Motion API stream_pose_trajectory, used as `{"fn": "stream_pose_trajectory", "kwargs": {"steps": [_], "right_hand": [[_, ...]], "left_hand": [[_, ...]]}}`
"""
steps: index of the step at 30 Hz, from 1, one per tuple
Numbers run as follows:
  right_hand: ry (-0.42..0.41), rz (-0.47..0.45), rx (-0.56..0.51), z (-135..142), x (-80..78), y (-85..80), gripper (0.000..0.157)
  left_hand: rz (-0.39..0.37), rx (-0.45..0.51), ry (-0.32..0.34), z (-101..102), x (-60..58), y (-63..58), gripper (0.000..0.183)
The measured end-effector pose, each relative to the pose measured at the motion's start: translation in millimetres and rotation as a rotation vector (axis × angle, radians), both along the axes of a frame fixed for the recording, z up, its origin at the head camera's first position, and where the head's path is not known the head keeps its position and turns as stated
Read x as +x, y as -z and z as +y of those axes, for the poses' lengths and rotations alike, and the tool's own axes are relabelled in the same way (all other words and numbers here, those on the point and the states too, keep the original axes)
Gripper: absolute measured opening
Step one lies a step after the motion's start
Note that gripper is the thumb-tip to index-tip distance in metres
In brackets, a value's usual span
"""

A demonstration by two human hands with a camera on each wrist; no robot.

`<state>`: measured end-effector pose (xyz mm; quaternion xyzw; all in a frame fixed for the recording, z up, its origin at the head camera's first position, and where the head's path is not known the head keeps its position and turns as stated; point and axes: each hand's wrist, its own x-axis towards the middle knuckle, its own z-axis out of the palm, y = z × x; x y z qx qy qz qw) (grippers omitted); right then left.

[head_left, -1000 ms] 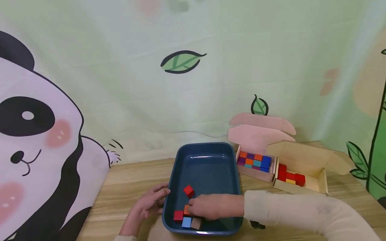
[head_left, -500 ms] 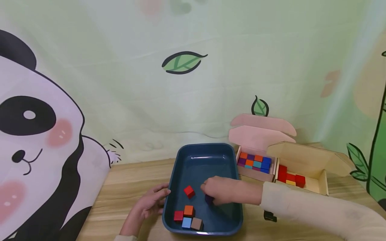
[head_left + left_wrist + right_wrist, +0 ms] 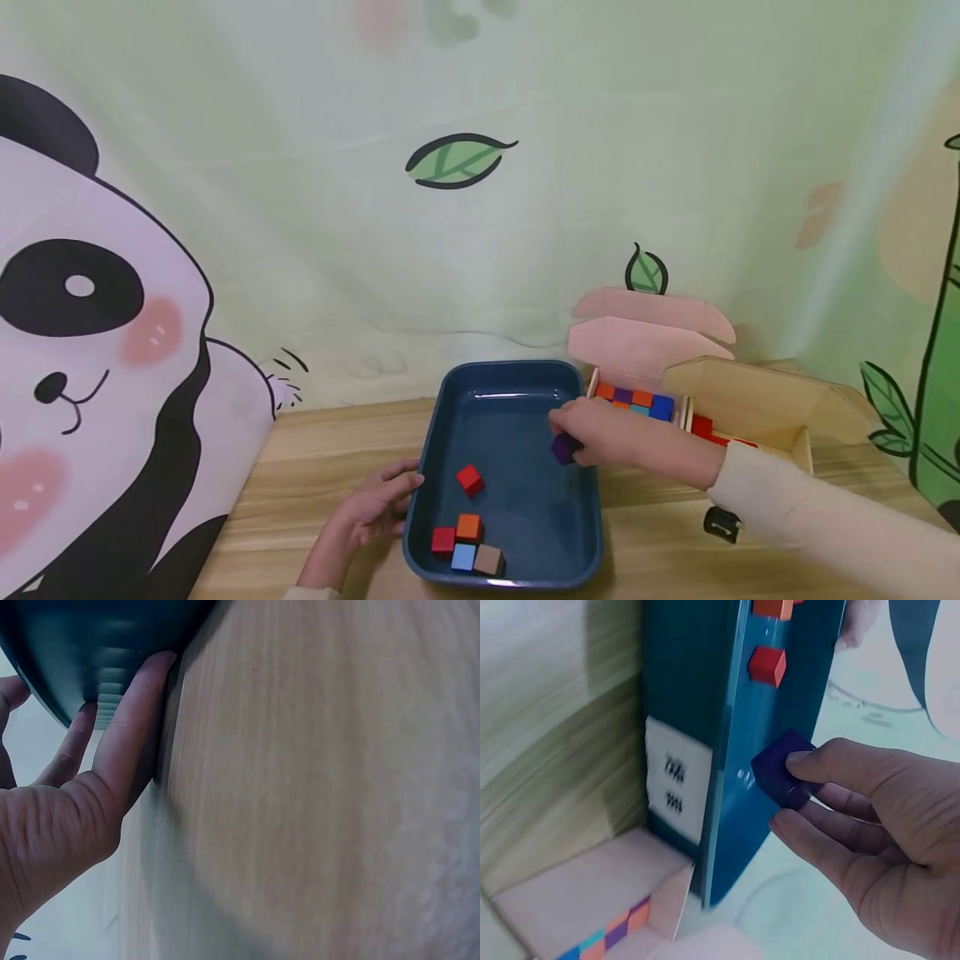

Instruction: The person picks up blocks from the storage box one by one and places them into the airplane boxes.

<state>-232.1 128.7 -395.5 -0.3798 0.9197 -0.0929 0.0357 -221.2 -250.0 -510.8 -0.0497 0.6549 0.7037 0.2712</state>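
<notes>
My right hand pinches a dark purple block between thumb and fingers, above the right side of the blue tray. On the tray's left, my left hand rests against its outer wall. The left wrist view shows those fingers fairly straight along the side. Inside the tray, a red block lies apart. Near the front left sit an orange block, another red block, a light blue block and a brownish block, close together.
Behind my right forearm stands an open pink box with rows of orange, purple, teal and blue blocks. Beside it, an open tan cardboard box holds red blocks, partly hidden by the forearm. A cloth backdrop hangs behind the wooden table.
My right hand has left the front group of blocks and moved right and back across the tray with the purple block. The left hand has stayed at the tray's side.
</notes>
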Motion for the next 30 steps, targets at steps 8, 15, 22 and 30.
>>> {"fn": "stream_pose_trajectory", "kwargs": {"steps": [8,15,22,30], "right_hand": [[-0.056,0.178,-0.042,35,-8.1,-5.2,0.031],[-0.077,0.217,-0.012,53,-13.1,-7.9,0.041],[0.039,0.073,0.039,72,-12.1,-19.4,0.035],[0.157,0.175,0.054,126,-6.4,-11.9,0.038]], "left_hand": [[-0.004,-0.002,-0.02,-7,6.6,0.8,0.072],[-0.004,-0.003,-0.036,-12,11.7,1.3,0.071],[0.005,-0.011,-0.052,-15,14.3,0.6,0.07],[0.027,0.008,-0.022,-4,2.8,1.0,0.067]]}}
